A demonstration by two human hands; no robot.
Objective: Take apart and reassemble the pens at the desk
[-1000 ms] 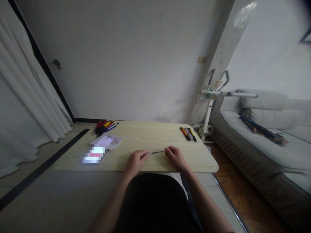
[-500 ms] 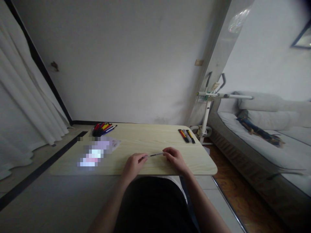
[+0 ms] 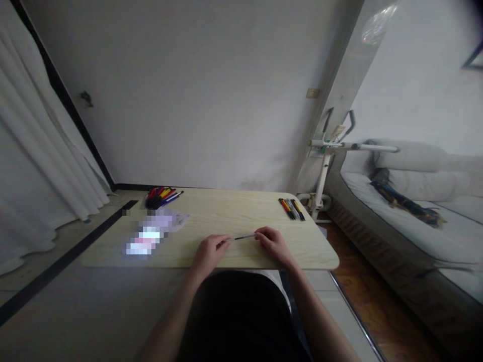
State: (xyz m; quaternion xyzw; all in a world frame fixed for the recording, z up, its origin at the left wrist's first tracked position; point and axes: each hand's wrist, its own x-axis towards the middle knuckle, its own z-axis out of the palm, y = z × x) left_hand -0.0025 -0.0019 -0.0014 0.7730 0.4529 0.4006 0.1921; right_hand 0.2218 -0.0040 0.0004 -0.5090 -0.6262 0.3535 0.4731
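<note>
Over the near part of the wooden tabletop (image 3: 226, 211), my right hand (image 3: 272, 245) pinches one end of a thin pen refill (image 3: 244, 237), dark toward its left end and pale toward the right. My left hand (image 3: 210, 251) faces it with thumb and forefinger pressed together on a small, thin, pale piece (image 3: 227, 240) whose kind is too small to make out. The refill's left end points at this piece and lies in line with it; whether the two touch or are joined, I cannot tell.
Several pens (image 3: 292, 209) lie side by side at the far right of the table. A heap of coloured pens (image 3: 162, 197) is at the far left. Nearer lie a blurred-out bright phone-like shape (image 3: 145, 241) and a clear plastic bag (image 3: 180, 221).
The gap between the refill's left end and the small piece in my left hand has closed up. Both hands keep their pinch, and the view has shifted slightly.
</note>
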